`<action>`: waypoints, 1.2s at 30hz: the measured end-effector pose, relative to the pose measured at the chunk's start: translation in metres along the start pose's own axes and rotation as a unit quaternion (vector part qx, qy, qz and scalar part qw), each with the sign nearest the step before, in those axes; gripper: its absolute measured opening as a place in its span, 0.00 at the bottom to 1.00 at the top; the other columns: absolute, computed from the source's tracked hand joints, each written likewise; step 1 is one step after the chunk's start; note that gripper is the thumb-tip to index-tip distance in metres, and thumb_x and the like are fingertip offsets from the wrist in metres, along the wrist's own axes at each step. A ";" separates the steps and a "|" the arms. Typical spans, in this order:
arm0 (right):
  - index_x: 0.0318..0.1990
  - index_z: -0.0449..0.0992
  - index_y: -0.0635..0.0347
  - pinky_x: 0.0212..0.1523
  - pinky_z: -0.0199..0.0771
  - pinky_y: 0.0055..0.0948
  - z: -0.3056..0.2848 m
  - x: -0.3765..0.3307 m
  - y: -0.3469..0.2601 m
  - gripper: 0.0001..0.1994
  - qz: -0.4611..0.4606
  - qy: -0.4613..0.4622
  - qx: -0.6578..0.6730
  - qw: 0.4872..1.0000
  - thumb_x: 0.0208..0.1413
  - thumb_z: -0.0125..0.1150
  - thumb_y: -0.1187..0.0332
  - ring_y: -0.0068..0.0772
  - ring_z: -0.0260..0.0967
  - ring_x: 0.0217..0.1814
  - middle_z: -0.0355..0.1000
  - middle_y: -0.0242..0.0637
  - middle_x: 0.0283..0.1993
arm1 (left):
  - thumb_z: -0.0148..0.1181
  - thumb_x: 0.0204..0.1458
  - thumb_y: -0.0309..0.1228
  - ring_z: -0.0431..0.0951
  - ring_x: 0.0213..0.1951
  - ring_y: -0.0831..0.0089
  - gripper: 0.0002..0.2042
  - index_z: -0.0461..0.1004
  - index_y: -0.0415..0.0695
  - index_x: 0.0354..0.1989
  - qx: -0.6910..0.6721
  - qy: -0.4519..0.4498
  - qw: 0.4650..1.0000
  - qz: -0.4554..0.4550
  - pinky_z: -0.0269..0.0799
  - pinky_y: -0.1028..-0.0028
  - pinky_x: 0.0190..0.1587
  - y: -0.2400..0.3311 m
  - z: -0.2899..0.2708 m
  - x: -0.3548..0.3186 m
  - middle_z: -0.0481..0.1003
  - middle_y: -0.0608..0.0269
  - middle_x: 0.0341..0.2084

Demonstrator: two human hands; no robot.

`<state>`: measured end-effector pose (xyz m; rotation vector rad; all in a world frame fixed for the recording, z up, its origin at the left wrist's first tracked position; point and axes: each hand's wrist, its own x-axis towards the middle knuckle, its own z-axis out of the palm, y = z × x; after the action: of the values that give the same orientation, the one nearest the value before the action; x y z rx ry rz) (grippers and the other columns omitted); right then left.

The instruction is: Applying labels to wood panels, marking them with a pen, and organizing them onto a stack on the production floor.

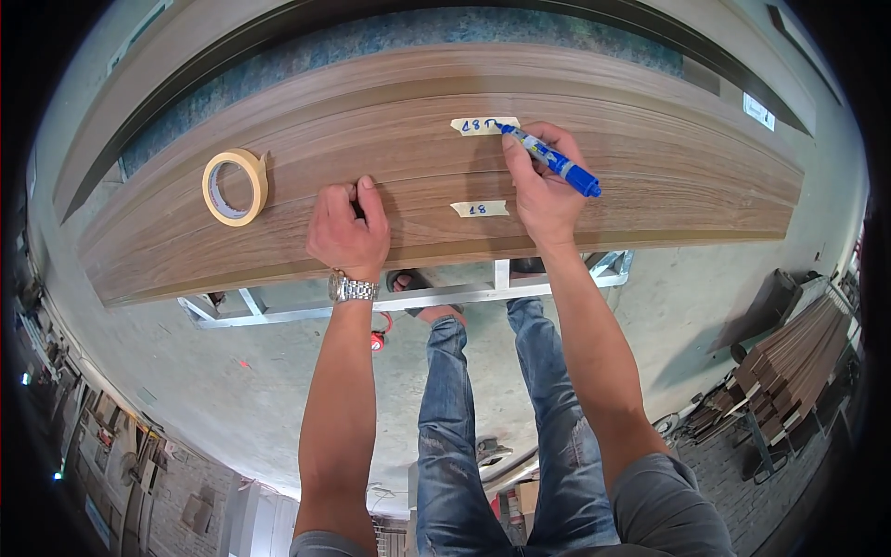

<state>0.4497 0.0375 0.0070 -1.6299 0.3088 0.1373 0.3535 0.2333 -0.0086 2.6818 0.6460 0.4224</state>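
My right hand (pixel 548 190) grips a blue marker (pixel 554 161), its tip on the upper strip of cream masking tape (pixel 471 126), where blue handwriting shows. A second written-on tape strip (pixel 480 210) is stuck below it, nearer me. Both strips lie on a long wood-grain panel (pixel 650 176). Left of them, my left hand (pixel 348 223) rests on the same panel, its fingers curled in and the thumb pointing away from me. Whether anything is inside that hand is hidden. A roll of masking tape (pixel 212 190) lies further left, with a loose end sticking up.
Beneath the panel's near edge runs a pale metal frame (pixel 445 299), close to my feet. A red tape measure (pixel 378 342) is on the concrete floor. Stacked brown strips (pixel 789 371) stand at the right. Behind the panel lies a mottled blue-green surface (pixel 371 48).
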 end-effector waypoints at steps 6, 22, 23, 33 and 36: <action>0.42 0.76 0.67 0.26 0.62 0.13 0.002 -0.001 0.000 0.10 -0.009 -0.033 -0.023 0.999 0.54 0.69 0.77 0.10 0.64 0.27 0.74 0.27 0.30 | 0.64 0.54 0.36 0.71 0.20 0.58 0.13 0.68 0.47 0.23 -0.003 0.000 1.000 -0.003 0.64 0.61 0.22 0.000 -0.001 -0.001 0.70 0.63 0.18; 0.41 0.76 0.66 0.24 0.61 0.13 -0.002 0.001 -0.007 0.10 0.002 0.014 0.000 1.000 0.53 0.70 0.76 0.10 0.64 0.26 0.74 0.26 0.29 | 0.62 0.57 0.40 0.70 0.17 0.61 0.14 0.70 0.49 0.23 0.006 0.012 1.000 -0.005 0.62 0.63 0.21 -0.003 0.002 -0.002 0.69 0.63 0.15; 0.41 0.76 0.66 0.24 0.62 0.13 -0.001 0.001 -0.007 0.10 0.002 0.026 0.000 1.000 0.53 0.70 0.76 0.10 0.64 0.26 0.74 0.26 0.29 | 0.62 0.57 0.40 0.70 0.17 0.61 0.14 0.70 0.49 0.23 0.006 0.011 1.000 -0.005 0.62 0.63 0.21 -0.003 0.002 -0.002 0.69 0.63 0.15; 0.42 0.74 0.67 0.21 0.64 0.14 -0.004 0.002 0.001 0.11 -0.008 0.037 0.017 0.999 0.54 0.69 0.75 0.12 0.66 0.23 0.74 0.30 0.29 | 0.62 0.57 0.41 0.70 0.17 0.61 0.14 0.70 0.49 0.23 0.008 0.011 1.000 -0.001 0.62 0.62 0.21 -0.003 0.003 -0.002 0.69 0.63 0.15; 0.43 0.74 0.66 0.21 0.65 0.14 -0.005 0.002 0.003 0.12 -0.013 0.034 0.011 0.999 0.54 0.69 0.75 0.13 0.66 0.23 0.75 0.31 0.30 | 0.62 0.57 0.41 0.70 0.17 0.61 0.14 0.70 0.48 0.23 0.007 0.010 1.000 -0.005 0.62 0.62 0.21 -0.003 0.003 -0.001 0.69 0.63 0.15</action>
<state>0.4506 0.0321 0.0039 -1.6180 0.3409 0.0584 0.3522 0.2344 -0.0126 2.6892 0.6690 0.4459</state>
